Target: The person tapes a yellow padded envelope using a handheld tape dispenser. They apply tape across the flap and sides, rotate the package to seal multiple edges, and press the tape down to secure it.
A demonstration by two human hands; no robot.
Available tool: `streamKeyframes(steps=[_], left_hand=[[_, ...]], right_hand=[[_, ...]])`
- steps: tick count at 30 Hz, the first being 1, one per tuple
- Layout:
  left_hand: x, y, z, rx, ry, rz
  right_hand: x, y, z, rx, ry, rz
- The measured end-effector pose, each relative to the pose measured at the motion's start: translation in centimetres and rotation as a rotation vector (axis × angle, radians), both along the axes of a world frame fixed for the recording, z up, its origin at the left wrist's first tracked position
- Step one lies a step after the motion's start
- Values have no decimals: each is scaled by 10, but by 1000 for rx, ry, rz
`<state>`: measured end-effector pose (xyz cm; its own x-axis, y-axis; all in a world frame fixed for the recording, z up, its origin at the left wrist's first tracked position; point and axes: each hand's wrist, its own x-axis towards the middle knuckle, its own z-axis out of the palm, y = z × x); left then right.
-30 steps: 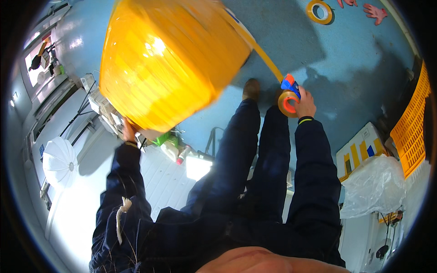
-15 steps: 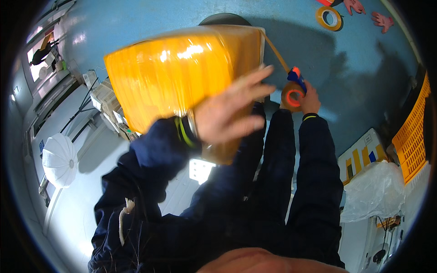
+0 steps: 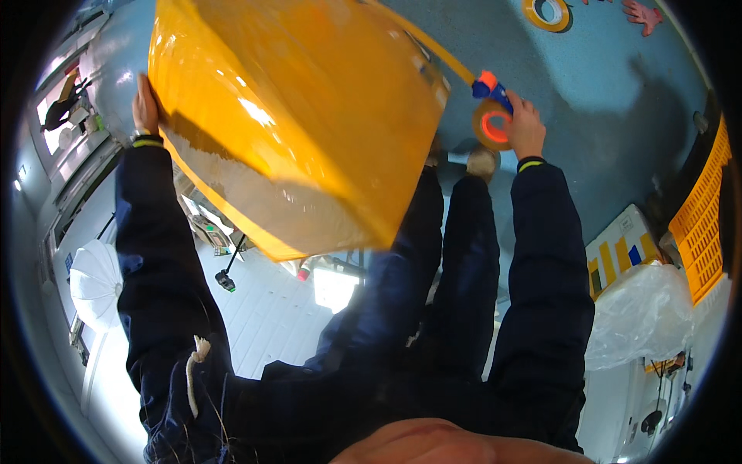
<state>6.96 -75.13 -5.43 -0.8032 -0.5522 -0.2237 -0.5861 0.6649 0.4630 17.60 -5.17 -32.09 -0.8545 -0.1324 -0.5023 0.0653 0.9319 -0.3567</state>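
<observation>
A large box (image 3: 301, 116) wrapped in shiny yellow tape stands tilted before me, a greyish strip showing bare along its lower side. My left hand (image 3: 145, 108) grips its left edge, with part of the fingers hidden behind the box. To the right of the box, my right hand (image 3: 528, 130) is closed around a blue and orange tape dispenser (image 3: 492, 89). A roll of tape (image 3: 481, 124) with an orange core sits in the dispenser. From it a taut strip of tape (image 3: 437, 48) runs up and left to the box.
On the blue floor at the far right lie a yellow tape roll (image 3: 548, 11) and a pink glove (image 3: 643, 17). Along the right side are a yellow plastic crate (image 3: 699, 216), a taped white box (image 3: 622, 247) and clear plastic sheeting (image 3: 641, 317). A white umbrella lamp (image 3: 94, 284) stands at left.
My left hand has moved from the box's right part to its left edge. The box has turned and tilted, showing its greyish side. My right hand with the dispenser has risen slightly.
</observation>
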Motion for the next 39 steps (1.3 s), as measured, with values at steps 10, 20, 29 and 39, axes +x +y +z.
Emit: streamKeyframes(steps=[10,20,29,39], left_hand=[[341,-18,4,92,-304,759],[251,376,82,1211,-579,73],[17,375,33,5,33,-1404],[-70,90,9,-121,21,-379]], right_hand=[[89,36,-5,54,-220,-66],[66,-2,-21,-5,-153,-52],[28,11,-24,94,-195,-126],[9,7,-41,22,-12,-130]])
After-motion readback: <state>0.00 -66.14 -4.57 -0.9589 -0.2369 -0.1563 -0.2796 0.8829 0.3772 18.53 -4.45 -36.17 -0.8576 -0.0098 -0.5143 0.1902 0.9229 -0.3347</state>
